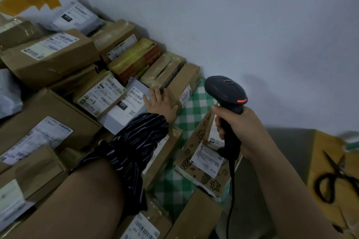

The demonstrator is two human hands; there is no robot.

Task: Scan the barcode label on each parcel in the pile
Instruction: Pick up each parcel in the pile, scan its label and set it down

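A bare left forearm fills the lower left of the frame, with a dark striped sleeve (136, 141) bunched near the wrist. Beyond it the left hand (162, 103) lies flat, fingers straight and together. It seems to rest where a white parcel (124, 110) meets a small brown box (184, 83), though the contact is hard to judge.

The right hand (239, 130), centre right, is wrapped round the grip of a black barcode scanner (227, 95). The scanner's handle runs nearly upright. Its head tips toward the left of the frame, nose aimed at the small brown box, and a red light glows on its rear. Its cable hangs to the bottom edge.

The white parcel reads "231-239 K01" with a black tag "231". The carton (101, 96) beside it bears a handwritten "4-3". A label (143, 227) at the bottom edge shows "505 131".

Parcels crowd the left half against a pale wall. A green checked cloth (196, 106) shows between them, and a cartoon-printed carton (204, 163) sits partly behind the scanner. Black scissors (336, 178) lie on a yellow box (322, 151) at far right.
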